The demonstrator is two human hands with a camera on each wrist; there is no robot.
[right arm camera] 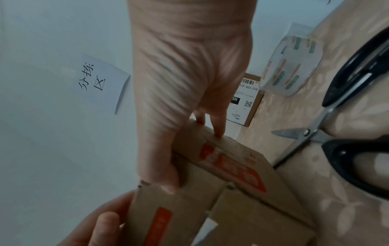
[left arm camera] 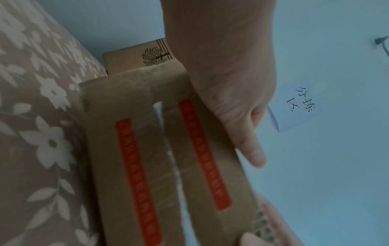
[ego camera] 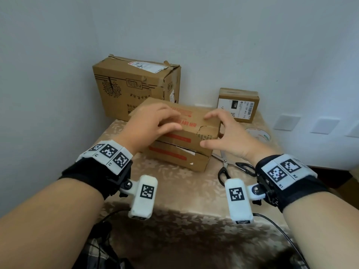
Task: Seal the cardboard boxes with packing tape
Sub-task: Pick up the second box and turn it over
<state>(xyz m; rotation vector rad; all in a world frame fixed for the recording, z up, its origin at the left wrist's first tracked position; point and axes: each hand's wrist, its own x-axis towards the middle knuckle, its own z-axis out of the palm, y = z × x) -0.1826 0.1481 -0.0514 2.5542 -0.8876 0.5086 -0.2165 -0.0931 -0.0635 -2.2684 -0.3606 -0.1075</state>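
Note:
A cardboard box with red stripes [ego camera: 180,150] sits mid-table, with a gap showing between the flaps on its near face. My left hand [ego camera: 155,123] lies on top of it, fingers loosely bent over the lid; the left wrist view shows the palm [left arm camera: 227,91] against the box [left arm camera: 134,149] and the thumb hanging free. My right hand [ego camera: 223,133] clasps the box's right corner. The right wrist view shows its thumb [right arm camera: 166,183] pressing the near face of the box [right arm camera: 242,208] and fingertips on the top edge. A clear tape roll [ego camera: 258,133] lies flat behind my right hand.
Black-handled scissors [ego camera: 233,167] lie open on the floral tablecloth [ego camera: 174,191], right of the box. A large worn box [ego camera: 134,88] stands at the back against the wall, a small labelled box [ego camera: 239,104] at the back right. Cables hang off the table's front edge.

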